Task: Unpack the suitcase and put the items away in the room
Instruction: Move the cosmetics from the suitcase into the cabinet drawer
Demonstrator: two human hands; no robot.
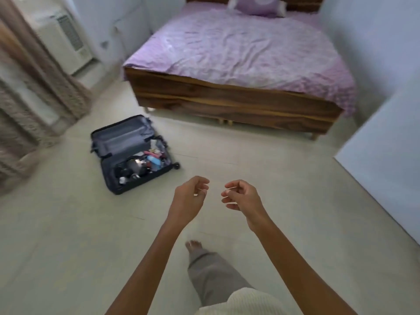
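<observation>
A dark suitcase (109, 176) lies open on the pale tiled floor, left of centre. Its lid half shows bare grey lining. The nearer half holds several small items, among them a light blue bottle (154, 161), pink things and dark objects. My left hand (189, 197) and my right hand (241, 196) hang in the air in front of me, to the right of and nearer than the suitcase. Both have loosely curled fingers and hold nothing. They face each other a short gap apart.
A wooden bed (227, 103) with a purple sheet and a pillow (256, 5) stands ahead. Beige curtains (34, 87) and a white air cooler (66, 39) are at the left. A white panel (384, 160) juts in at the right. My bare foot (194, 245) steps forward.
</observation>
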